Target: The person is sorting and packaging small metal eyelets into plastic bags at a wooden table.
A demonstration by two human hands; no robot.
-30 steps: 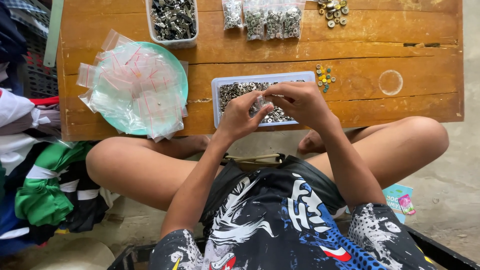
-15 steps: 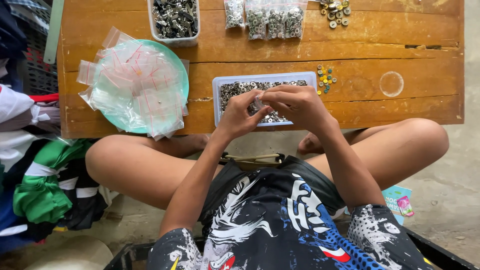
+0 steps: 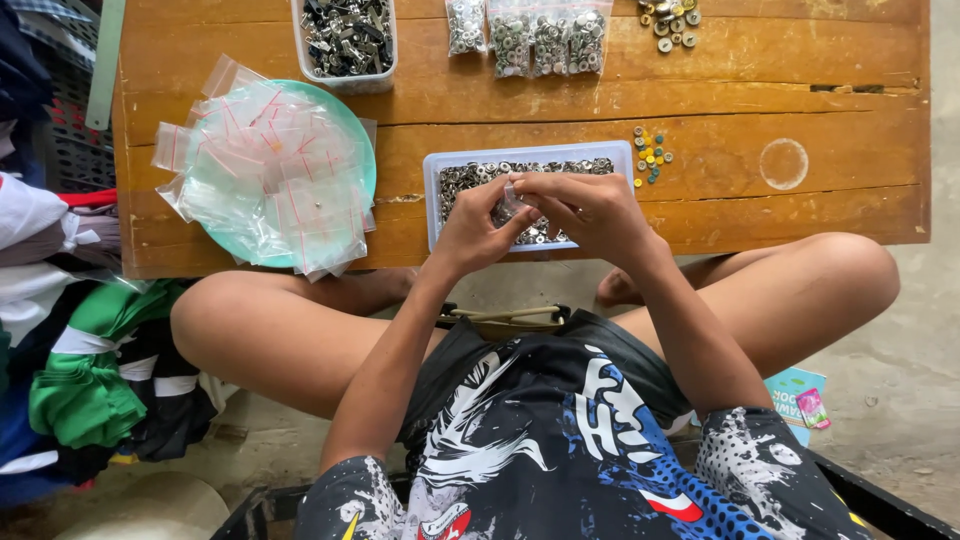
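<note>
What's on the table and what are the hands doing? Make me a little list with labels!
Left hand: pinching a small clear bag
Right hand: also at the bag, fingers on it
Under the hands: shallow tray of small metal rings
Left side: green plate heaped with empty clear bags
Far edge: tub of dark metal parts, filled bags
Table: low wooden table
</note>
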